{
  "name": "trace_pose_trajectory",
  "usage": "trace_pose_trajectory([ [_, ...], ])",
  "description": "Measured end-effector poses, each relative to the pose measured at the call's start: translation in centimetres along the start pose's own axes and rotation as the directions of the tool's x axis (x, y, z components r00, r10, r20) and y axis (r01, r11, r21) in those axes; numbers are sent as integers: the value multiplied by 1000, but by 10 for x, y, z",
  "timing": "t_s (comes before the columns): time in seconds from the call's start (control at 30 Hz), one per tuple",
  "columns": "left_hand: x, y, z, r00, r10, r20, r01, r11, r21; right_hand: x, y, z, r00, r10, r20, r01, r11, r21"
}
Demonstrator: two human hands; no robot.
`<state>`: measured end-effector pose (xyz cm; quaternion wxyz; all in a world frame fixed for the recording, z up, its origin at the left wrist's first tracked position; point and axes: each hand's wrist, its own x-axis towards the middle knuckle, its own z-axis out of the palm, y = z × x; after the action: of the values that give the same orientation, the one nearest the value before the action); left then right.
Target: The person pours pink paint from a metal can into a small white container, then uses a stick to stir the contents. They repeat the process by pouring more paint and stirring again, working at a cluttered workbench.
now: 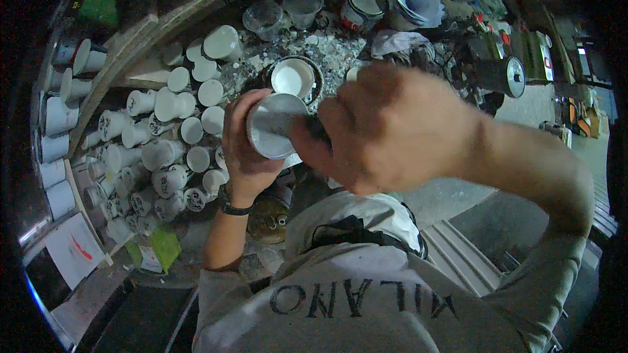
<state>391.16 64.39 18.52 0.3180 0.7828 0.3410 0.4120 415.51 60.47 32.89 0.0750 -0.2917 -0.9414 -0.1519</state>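
Observation:
My left hand [248, 157] is wrapped around a cup [268, 145] with a pale rim and grey inside, held tilted up in front of me. My right hand [379, 127] is closed on a dark-handled tool with a flat, blurred grey blade [280, 127] that reaches into the cup; the exact shape of the tool is hidden by my fingers. Just beyond the held cup, a white-filled container [292, 77] sits inside a dark-rimmed can on the paint-spattered bench [327, 46].
Many white cups [173, 106] crowd the left side along a wooden board [118, 52]. At the back stand clear tubs [303, 6], an open can [363, 10], a paper-lined bucket [415, 0] and a crumpled cloth [396, 44]. A metal pot [504, 77] is at right.

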Motion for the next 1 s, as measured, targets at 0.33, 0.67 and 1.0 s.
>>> trace_pose_trajectory([
  [0.33, 15, -18, -44, 902, 418, -108, -258, 723, 641, 6, -82, 64, 645, 621, 445, -675, 192, 712],
  [0.67, 13, -84, -49, 760, 644, -88, -437, 606, 665, 0, -122, 79, 547, -30, 837, -66, -998, 8],
  [1.0, -34, -101, -23, 925, -47, -376, 202, 901, 384, -71, -104, 183, 176, 714, 677, -534, -509, 676],
])
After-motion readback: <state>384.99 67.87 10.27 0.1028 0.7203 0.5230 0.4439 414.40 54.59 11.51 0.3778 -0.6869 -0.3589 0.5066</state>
